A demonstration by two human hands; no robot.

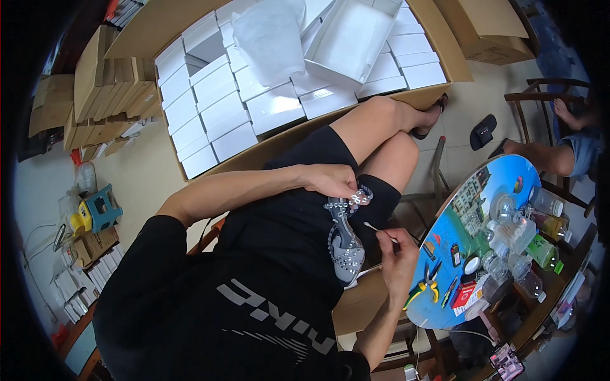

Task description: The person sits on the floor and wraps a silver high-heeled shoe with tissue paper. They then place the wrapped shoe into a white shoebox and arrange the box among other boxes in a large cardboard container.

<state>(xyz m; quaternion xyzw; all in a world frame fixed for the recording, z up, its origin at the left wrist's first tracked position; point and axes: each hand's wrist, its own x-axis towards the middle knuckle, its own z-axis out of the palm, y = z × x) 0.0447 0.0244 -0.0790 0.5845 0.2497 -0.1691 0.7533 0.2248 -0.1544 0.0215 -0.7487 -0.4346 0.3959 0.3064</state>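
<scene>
A grey sandal [346, 254] set with clear beads and studs lies across my lap, over my dark shorts. My left hand [335, 181] is closed on its upper end, at the beaded strap. In my right hand [398, 257] a thin cotton swab [370, 226] is pinched between thumb and fingers. Its white tip points toward the sandal, a short gap away from it. The sandal's lower end rests near a pale piece of material by my thigh, partly hidden.
A large carton [460, 70] full of white shoeboxes [273, 108] stands ahead, with an open box [349, 41] and a white bag [270, 44] on top. At right, a round blue table [419, 311] holds bottles [540, 251] and pliers [424, 289]. Another person's leg [546, 159] is beyond.
</scene>
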